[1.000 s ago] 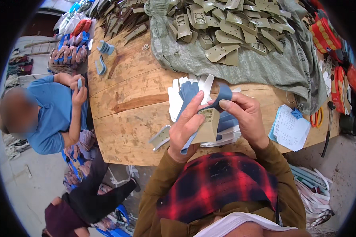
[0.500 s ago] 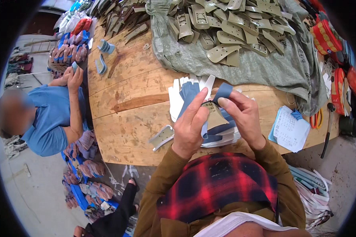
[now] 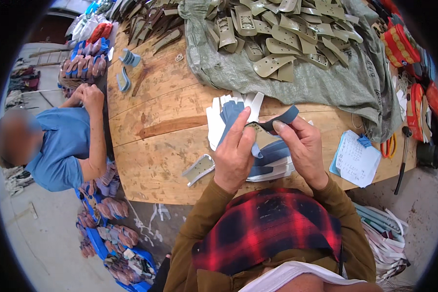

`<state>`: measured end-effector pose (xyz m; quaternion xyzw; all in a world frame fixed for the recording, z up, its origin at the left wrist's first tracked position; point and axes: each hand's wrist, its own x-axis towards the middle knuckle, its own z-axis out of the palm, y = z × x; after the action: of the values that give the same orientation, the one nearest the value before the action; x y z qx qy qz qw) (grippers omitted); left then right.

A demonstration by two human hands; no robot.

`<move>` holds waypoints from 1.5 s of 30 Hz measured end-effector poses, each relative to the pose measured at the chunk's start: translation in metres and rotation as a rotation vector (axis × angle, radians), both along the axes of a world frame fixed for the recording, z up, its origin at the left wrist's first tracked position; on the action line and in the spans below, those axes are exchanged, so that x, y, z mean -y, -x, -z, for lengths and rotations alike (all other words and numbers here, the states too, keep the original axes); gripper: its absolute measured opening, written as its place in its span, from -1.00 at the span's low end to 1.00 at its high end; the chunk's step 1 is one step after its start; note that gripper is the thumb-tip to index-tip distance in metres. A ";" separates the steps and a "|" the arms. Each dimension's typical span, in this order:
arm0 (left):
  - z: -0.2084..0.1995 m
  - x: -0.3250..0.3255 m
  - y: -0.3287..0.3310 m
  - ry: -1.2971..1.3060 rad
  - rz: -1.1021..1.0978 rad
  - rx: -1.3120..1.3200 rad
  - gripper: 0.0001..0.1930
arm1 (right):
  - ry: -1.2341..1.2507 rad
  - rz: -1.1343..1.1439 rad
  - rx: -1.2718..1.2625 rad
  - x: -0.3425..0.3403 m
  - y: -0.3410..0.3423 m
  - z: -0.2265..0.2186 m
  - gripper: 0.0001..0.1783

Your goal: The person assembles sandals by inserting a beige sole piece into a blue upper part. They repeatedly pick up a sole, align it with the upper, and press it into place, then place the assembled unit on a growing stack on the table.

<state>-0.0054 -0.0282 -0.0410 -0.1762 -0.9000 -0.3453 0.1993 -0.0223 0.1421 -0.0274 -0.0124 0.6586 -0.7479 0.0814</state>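
My left hand (image 3: 234, 155) is closed on a curved olive plastic piece (image 3: 264, 138), tilted above the table. A dark blue strip (image 3: 286, 116) runs from the piece's upper end towards my right hand (image 3: 304, 146), which pinches it between thumb and fingers. Another bit of blue hangs at the piece's lower edge by my left fingers. Under and behind my hands lie blue strips (image 3: 232, 111) and white strips (image 3: 212, 127), fanned out in stacks. Left of my left hand, an olive piece with white edging (image 3: 198, 170) rests on the wooden table (image 3: 155, 165).
Many olive pieces (image 3: 277, 36) are heaped on a green woven sack (image 3: 211, 70) at the back. Blue-edged pieces (image 3: 124, 80) lie far left. A clipped notepad (image 3: 359, 158), orange-handled scissors (image 3: 388, 147) and a black rod-like tool (image 3: 403, 160) are at right. A co-worker (image 3: 65, 141) is at left.
My right hand has shifted slightly right, and the blue strip now stretches out sideways from the olive piece instead of curling up. The co-worker's hands have moved; a person's leg has mostly left the lower left.
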 end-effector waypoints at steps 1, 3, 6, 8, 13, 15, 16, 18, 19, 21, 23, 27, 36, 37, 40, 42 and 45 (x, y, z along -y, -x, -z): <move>0.001 -0.001 0.001 0.031 -0.013 -0.028 -0.72 | -0.003 -0.005 0.007 -0.001 -0.001 0.000 -0.75; 0.005 -0.002 0.001 0.050 -0.020 -0.021 -0.71 | -0.016 -0.010 0.025 -0.003 -0.002 -0.002 -0.75; 0.006 -0.005 0.003 0.075 -0.032 -0.021 -0.69 | -0.037 -0.005 0.040 -0.006 -0.002 -0.008 -0.75; 0.005 -0.007 0.003 0.088 -0.035 -0.012 -0.68 | -0.034 -0.002 0.025 -0.009 -0.002 -0.008 -0.74; -0.002 -0.003 0.006 0.137 -0.037 0.042 -0.69 | -0.008 0.041 0.029 -0.007 0.000 -0.009 -0.70; 0.010 0.000 -0.006 0.153 -0.064 0.089 -0.71 | -0.119 0.006 -0.013 -0.008 -0.002 -0.016 -0.68; 0.016 0.001 -0.003 0.151 -0.061 0.057 -0.74 | -0.044 0.054 -0.015 -0.007 -0.001 -0.011 -0.68; 0.008 -0.004 0.004 0.172 -0.048 0.120 -0.74 | 0.026 0.112 0.007 -0.011 0.001 -0.003 -0.68; 0.006 -0.005 0.003 0.156 -0.043 0.110 -0.71 | 0.079 0.114 0.002 -0.010 0.001 -0.008 -0.69; 0.000 -0.003 0.003 0.163 -0.065 0.098 -0.69 | 0.173 0.114 0.019 -0.005 0.001 -0.015 -0.71; -0.003 0.001 0.005 0.183 -0.085 0.078 -0.68 | 0.181 0.095 -0.014 0.004 0.005 -0.017 -0.72; -0.003 -0.002 0.000 0.188 -0.084 0.052 -0.68 | 0.009 -0.074 -0.077 -0.008 0.006 -0.004 -0.74; -0.003 -0.011 -0.001 0.208 -0.087 0.024 -0.60 | 0.281 0.007 0.053 -0.012 0.003 -0.005 -0.76; -0.001 -0.011 0.000 0.201 -0.084 0.036 -0.60 | 0.231 0.036 0.030 -0.011 0.002 -0.005 -0.75; 0.002 -0.013 0.002 0.172 -0.088 0.062 -0.61 | 0.097 0.115 -0.044 -0.001 -0.007 -0.008 -0.73; 0.000 -0.015 0.004 0.139 -0.106 0.064 -0.64 | 0.031 0.157 -0.099 0.004 -0.012 -0.017 -0.71; -0.015 -0.021 0.006 -0.088 -0.155 0.201 -0.74 | 0.111 0.109 -0.108 -0.010 -0.003 -0.028 -0.68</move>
<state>-0.0110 -0.0077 -0.0259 -0.0618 -0.9103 -0.3840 0.1418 -0.0195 0.1521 0.0005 -0.0215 0.6193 -0.7848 0.0041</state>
